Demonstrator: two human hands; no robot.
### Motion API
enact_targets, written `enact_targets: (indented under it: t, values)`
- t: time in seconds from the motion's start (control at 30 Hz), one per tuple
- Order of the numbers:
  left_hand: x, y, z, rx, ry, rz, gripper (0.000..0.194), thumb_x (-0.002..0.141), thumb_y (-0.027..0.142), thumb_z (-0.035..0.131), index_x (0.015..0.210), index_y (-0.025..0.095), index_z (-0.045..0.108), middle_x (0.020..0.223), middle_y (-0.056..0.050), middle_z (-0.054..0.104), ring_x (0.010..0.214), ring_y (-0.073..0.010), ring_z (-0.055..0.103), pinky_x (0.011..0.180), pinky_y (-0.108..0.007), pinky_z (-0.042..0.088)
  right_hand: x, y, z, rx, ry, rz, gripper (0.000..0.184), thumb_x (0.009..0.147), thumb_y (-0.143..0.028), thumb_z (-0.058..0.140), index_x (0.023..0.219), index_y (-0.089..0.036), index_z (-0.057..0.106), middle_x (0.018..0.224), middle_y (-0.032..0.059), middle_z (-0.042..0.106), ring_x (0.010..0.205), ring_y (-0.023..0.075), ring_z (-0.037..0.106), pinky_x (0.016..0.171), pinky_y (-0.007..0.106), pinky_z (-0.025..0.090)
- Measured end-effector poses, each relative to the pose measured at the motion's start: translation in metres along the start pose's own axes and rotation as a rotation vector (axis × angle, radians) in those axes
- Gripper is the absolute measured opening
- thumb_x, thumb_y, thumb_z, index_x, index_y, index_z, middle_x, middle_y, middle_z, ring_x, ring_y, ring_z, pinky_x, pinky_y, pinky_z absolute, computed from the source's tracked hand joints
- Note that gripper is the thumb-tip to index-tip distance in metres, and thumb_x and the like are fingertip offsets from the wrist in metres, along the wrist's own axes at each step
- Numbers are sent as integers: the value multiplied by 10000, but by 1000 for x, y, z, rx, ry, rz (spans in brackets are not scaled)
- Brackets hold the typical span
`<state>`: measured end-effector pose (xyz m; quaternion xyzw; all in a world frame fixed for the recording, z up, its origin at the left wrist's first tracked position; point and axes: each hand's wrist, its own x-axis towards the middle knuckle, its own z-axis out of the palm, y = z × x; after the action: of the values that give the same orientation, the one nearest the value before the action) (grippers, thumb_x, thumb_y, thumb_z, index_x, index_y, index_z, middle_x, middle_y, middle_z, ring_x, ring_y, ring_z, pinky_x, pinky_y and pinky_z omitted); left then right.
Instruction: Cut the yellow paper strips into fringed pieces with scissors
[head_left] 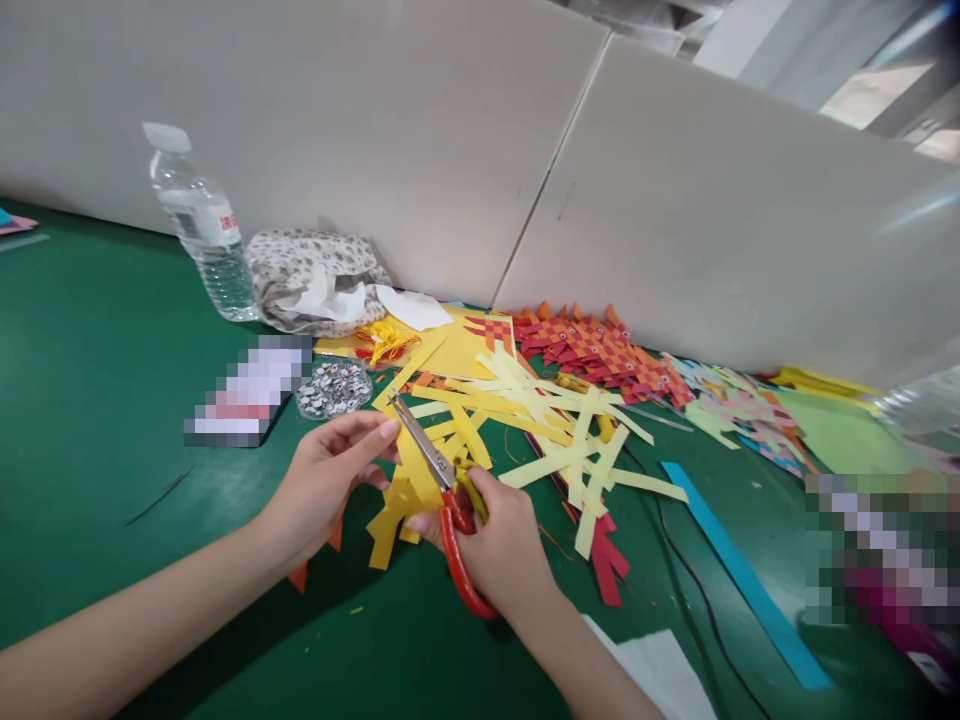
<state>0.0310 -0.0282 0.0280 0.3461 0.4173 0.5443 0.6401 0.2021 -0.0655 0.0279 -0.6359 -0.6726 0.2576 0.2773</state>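
My right hand [502, 540] is wrapped round a pair of scissors [431, 445] with red handles, its blades pointing up and left. Yellow paper [416, 475] with folded strips hangs between my hands, just behind the blades. At its upper left edge, my left hand [330, 480] is closed, thumb against fingers, pinching the paper close to the scissor tips. Part of this paper is covered by the scissors and my right fingers. Below my left hand, orange pointed tips [298, 578] show. Loose pale yellow strips [585, 450] lie crisscrossed beyond my right hand.
A water bottle [199, 225] and a patterned tissue pouch [315, 270] stand by the partition [300, 120]. Nearby lies a bag of googly eyes [334, 388]. Red-orange woven paper fish [592, 345] are piled at the back. A blue strip [746, 575] and dark cord [694, 580] lie right.
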Motion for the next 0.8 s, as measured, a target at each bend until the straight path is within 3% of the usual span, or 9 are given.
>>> enact_targets:
  t: [0.3, 0.6, 0.7, 0.8]
  values:
    - [-2, -2, 0, 120, -47, 73, 136, 693, 314, 753, 731, 194, 705, 655, 8, 653, 576, -105, 597, 456, -161, 469, 1, -1, -1, -27, 13, -35, 386, 634, -378, 689, 630, -229, 332, 527, -92, 387, 468, 82, 301, 446, 204, 273]
    - [-2, -2, 0, 163, -65, 59, 144, 710, 330, 738, 725, 193, 697, 617, 9, 656, 558, -98, 590, 469, -157, 467, 2, -1, 1, 31, 24, -10, 417, 631, -350, 695, 575, -219, 303, 511, -94, 337, 486, 79, 246, 443, 200, 260]
    - [-2, -4, -2, 168, -65, 37, 150, 708, 334, 740, 727, 194, 693, 645, 1, 666, 588, -113, 609, 468, -163, 467, 3, 1, -1, 154, 39, 25, 401, 630, -331, 696, 574, -220, 314, 516, -92, 332, 486, 78, 264, 434, 194, 273]
    - [-1, -5, -3, 178, -68, 27, 156, 710, 341, 737, 729, 193, 689, 693, -9, 678, 620, -127, 631, 469, -171, 467, 4, 4, -2, 414, 14, 92, 320, 636, -314, 710, 650, -221, 404, 564, -72, 443, 500, 92, 384, 467, 207, 369]
